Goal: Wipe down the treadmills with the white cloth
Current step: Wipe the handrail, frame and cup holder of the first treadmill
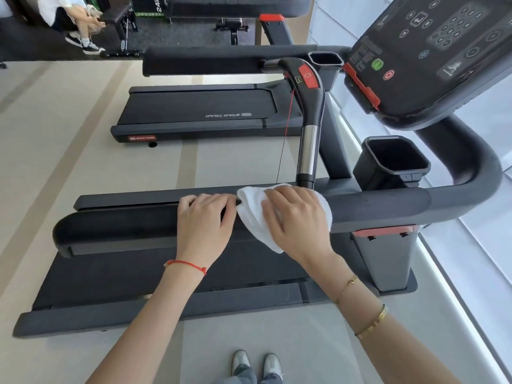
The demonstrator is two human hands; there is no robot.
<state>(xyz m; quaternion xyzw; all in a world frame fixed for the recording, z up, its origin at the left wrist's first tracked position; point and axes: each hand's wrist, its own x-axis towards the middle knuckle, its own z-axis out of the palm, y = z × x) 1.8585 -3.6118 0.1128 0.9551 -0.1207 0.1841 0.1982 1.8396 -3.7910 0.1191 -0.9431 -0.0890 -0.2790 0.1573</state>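
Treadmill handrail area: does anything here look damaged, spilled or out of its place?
Nothing stands out. The right hand presses the white cloth on the padded handrail, and the left hand rests beside it. The thin red cord hangs loose from the console, which seems normal.

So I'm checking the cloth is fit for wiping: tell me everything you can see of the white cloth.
The white cloth looks like soft terry towelling, plain white with no visible stains. It is bunched and folded, draped over the near treadmill's padded dark handrail, one corner hanging down the near side. The right hand lies on top of it, pressing it onto the rail. The left hand rests on the rail just beside its edge.
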